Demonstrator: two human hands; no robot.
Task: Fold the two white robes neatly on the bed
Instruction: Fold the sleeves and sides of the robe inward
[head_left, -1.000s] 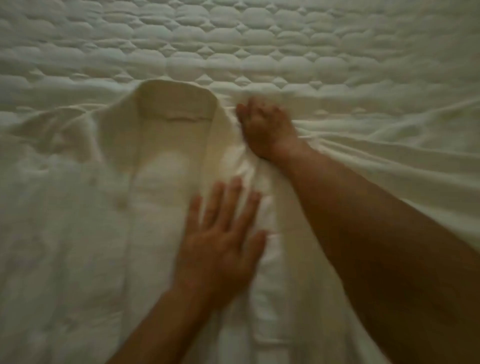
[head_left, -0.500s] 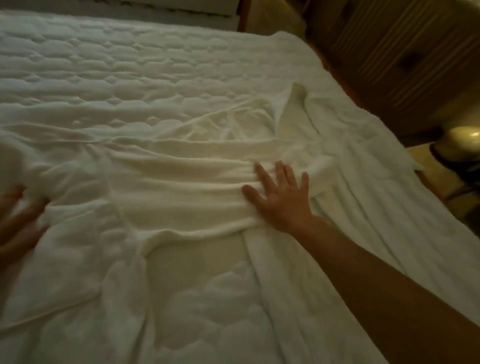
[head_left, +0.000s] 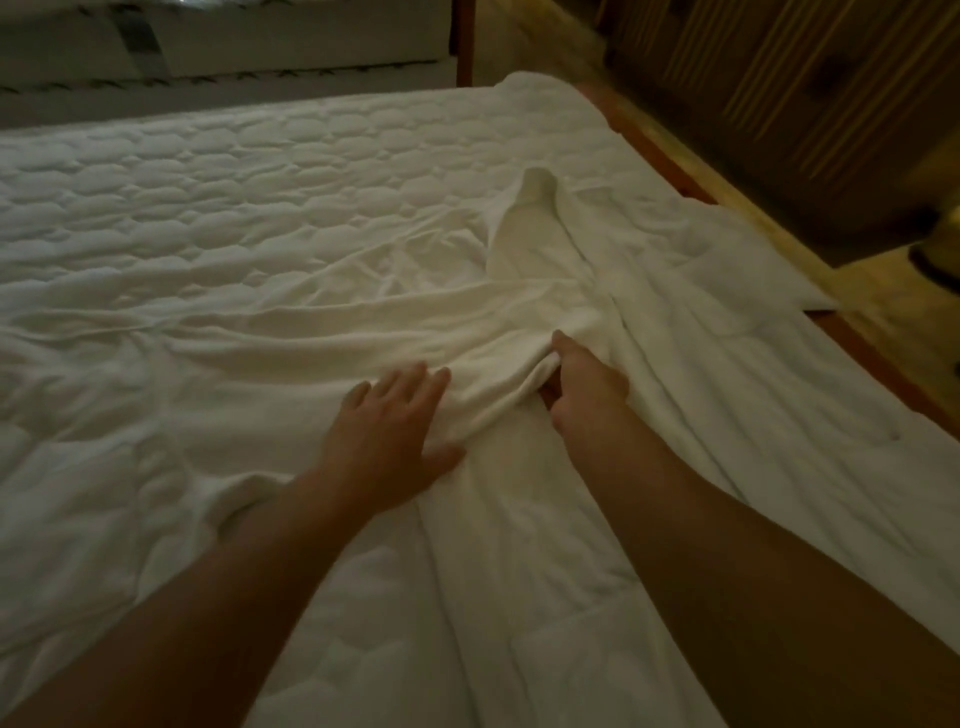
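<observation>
The right hand (head_left: 587, 384) pinches a bunched fold of the white robe (head_left: 685, 374), thumb on top and fingers tucked under the cloth. The left hand (head_left: 389, 431) lies flat with straight fingers on the robe's sleeve (head_left: 322, 338), just beside it. The robe is spread along the right side of the quilted bed (head_left: 208, 182), one corner overhanging the wooden bed frame (head_left: 878, 364). A slatted wooden cabinet (head_left: 810, 88) stands near that edge; bare quilting stretches away to the left.

left hand (head_left: 387, 431): bare
right hand (head_left: 584, 384): bare
left forearm (head_left: 208, 597): bare, uncovered to frame edge
right forearm (head_left: 727, 571): bare, likewise uncovered
</observation>
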